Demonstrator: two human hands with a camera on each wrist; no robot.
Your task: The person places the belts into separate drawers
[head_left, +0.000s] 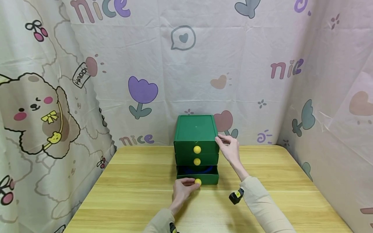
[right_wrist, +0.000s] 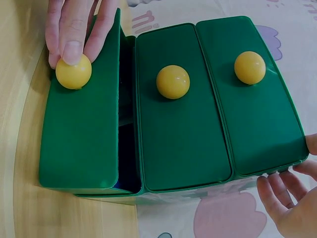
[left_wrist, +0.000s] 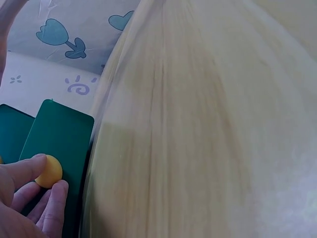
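Observation:
A green drawer cabinet [head_left: 196, 127] with three stacked drawers stands on the table, a round yellow knob on each drawer. The bottom drawer [head_left: 208, 179] is pulled partway out, and something blue [head_left: 204, 170] lies in it, mostly hidden. My left hand [head_left: 182, 191] pinches the bottom drawer's yellow knob [left_wrist: 51, 172] between thumb and fingers. At the cabinet's upper right front corner, my right hand [head_left: 229, 149] holds on, thumb by the top edge and fingers against the side, as seen in the right wrist view. The middle drawer [right_wrist: 183, 129] and top drawer [right_wrist: 257, 119] are closed.
The wooden table [head_left: 140, 174] extends on both sides of the cabinet and in front of it. A printed cloth [head_left: 186, 71] hangs behind the table and along both sides. Each wrist carries a small black device, such as the one at the right sleeve [head_left: 236, 196].

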